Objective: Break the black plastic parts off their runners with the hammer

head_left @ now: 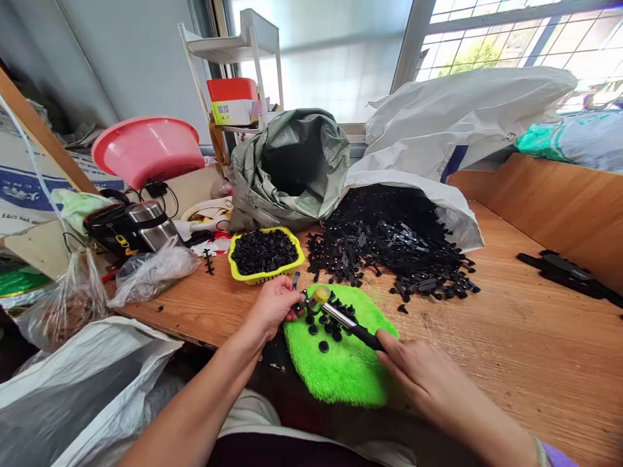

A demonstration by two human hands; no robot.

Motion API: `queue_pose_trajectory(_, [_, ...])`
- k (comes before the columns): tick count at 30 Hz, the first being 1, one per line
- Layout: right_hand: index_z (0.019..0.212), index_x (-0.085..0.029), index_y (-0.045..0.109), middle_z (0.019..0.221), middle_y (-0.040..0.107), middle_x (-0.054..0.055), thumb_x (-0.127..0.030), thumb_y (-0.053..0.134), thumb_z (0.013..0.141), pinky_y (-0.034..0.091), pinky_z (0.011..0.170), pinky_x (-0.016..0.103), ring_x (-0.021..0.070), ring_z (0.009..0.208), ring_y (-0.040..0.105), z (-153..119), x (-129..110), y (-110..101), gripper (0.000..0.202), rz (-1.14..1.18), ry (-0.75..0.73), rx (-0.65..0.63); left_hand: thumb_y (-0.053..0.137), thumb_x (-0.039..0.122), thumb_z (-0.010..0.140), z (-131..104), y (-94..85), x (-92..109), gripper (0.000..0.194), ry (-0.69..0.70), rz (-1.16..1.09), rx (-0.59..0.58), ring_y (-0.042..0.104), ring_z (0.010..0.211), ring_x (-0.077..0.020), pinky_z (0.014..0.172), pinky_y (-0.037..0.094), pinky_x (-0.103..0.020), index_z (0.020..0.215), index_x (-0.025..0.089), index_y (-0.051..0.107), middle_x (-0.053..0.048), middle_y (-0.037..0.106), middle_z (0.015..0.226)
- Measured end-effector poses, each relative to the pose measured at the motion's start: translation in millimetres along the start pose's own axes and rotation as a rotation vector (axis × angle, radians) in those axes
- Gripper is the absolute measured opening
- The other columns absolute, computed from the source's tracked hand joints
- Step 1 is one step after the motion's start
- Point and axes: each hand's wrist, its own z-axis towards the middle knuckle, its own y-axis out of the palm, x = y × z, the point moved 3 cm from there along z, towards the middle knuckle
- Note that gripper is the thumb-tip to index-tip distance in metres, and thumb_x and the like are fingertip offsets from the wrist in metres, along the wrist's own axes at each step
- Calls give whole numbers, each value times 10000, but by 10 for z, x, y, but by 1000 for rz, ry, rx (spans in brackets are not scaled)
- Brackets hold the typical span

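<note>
My right hand (409,366) is wrapped round the black grip of a mallet (341,316) with a steel shaft and a yellow head. The mallet's head lies close beside the fingers of my left hand (277,301), which pinch a small black plastic part (296,280). Whether the head touches that part cannot be made out. Both hands are at a bright green cloth (360,376) on the table's front edge. Several round black caps (324,346) lie loose on the cloth, under and around the mallet.
A yellow basket (233,271) of small black pieces stands behind my left hand. Behind the cloth, a heap of black plastic parts (409,253) spills from a white sack (467,224). A grey-green sack (248,201) gapes at the back. At left are a steel cup (156,227) and plastic bags (156,269).
</note>
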Motion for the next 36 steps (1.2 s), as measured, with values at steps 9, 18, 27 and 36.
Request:
queue_pose_trajectory(9, [845,-189,520,538,590,37,-265,243,933,313,424,310,231,465,581,49,-32,-46,300,-83,-51,-17,577,147,539,-9,5,-24,214,46,-9,48,429,292,-61,305,270,-128,606,196,380,100,454,355])
queue_pose_trajectory(18, [868,-178,568,584,618,63,-250,293,909,362,459,312,251,523,604,70,-28,16,287,-75,23,-62,649,198,538,-1,-35,-61,238,44,-43,24,400,306,-33,333,237,-117,614,171,425,59,530,412])
queue_pose_trajectory(27, [1019,-269,616,768,697,50,-395,344,907,482,558,296,242,674,637,-316,240,-145,321,293,191,284,677,449,633,-415,-244,-143,367,-11,89,-186,462,438,-72,387,290,-167,787,117,696,-14,620,578])
queue_pose_trajectory(36, [1104,-284,613,852,710,68,-500,357,875,517,587,304,248,709,642,-473,276,-34,406,241,192,282,596,406,724,-481,-224,-103,345,153,404,-223,547,593,-147,520,397,-221,900,142,731,-62,725,765])
